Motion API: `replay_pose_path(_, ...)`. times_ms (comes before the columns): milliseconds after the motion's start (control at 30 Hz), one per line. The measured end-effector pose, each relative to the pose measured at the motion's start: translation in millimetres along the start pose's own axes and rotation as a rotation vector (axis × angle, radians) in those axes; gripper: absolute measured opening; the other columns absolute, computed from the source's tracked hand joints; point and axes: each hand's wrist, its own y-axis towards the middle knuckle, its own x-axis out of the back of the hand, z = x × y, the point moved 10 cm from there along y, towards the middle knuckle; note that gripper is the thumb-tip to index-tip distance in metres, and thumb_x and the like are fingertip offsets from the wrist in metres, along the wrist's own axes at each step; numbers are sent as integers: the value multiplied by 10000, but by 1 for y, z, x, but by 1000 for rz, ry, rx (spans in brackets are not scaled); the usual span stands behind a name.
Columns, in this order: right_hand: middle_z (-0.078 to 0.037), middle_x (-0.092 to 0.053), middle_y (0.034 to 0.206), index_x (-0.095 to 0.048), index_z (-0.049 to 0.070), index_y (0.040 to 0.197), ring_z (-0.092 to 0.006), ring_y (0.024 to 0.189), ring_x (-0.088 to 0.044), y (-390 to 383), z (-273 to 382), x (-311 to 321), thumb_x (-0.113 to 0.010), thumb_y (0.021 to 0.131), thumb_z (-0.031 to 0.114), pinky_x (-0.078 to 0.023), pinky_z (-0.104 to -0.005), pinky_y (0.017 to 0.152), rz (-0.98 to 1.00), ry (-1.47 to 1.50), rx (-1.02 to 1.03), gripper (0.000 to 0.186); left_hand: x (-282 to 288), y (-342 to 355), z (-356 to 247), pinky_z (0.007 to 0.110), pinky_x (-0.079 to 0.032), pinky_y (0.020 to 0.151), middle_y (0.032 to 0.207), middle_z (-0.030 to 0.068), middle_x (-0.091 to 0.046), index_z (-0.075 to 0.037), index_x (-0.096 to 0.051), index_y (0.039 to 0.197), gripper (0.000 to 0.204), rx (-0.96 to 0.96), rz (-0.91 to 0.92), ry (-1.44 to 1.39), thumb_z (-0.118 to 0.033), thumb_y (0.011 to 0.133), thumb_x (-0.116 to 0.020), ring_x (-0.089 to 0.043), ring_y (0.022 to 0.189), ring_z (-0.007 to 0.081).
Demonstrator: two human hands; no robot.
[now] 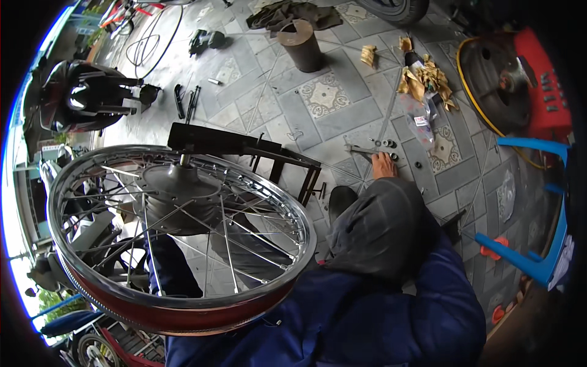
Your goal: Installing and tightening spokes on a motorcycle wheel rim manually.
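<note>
Spoked wheel closest, lower left, chrome rim and grey hub, tilted, with the axle end up by a dark metal frame; can't tell if they're joined. Blue jacket fills bottom edge, grey-clad knee above it, right of wheel. Right hand past the knee, down at the tiled floor, fingers at the near end of a grey metal tool, likely a wrench; can't tell whether its grip is clamped on the tool or just resting there. Small round metal parts just beyond the fingers, one dark ring off to their right. Left hand out of view, grip state can't be told. Farther out: rusty can with dark cloth behind it, crumpled brown paper, clear plastic bag, dark hand tools on the floor beyond the frame. Right side: dark round part with yellow edge against something red, blue plastic chair nearer. Motorbike far left.
</note>
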Motion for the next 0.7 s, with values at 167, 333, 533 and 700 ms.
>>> replay_pose_path(167,-199,-571,1302,-555,21,1174,-370,1240,-536,6,-7,-30,-682,876,147,-491,-486,972,192,-148,-105,347,4,-33,0,327,-548,725,897,82,-690,65,-634,1105,265,71,-71,-49,-156,963,-669,-651,798,174)
replay_pose_path(333,-145,-684,1059,-618,2,1118,-298,990,-661,-66,40,-2,-757,825,168,-545,-428,802,225,-38,125,365,65,-71,-35,326,-547,725,872,80,-693,62,-641,1087,250,86,-230,-15,-153,962,-666,-651,793,173)
replay_pose_path(533,-101,-700,904,-672,0,1051,-213,842,-673,-44,7,71,-726,869,141,-542,-343,708,474,411,200,237,75,-74,-46,324,-544,725,842,78,-697,58,-649,1066,233,97,-321,-112,-149,961,-662,-652,786,171)
replay_pose_path(700,-17,-653,731,-706,13,931,-88,645,-604,-2,40,233,-751,840,67,-480,-248,571,215,852,71,115,97,-46,-104,322,-543,725,817,76,-700,56,-656,1048,220,-58,-388,-198,-145,960,-660,-652,781,170)
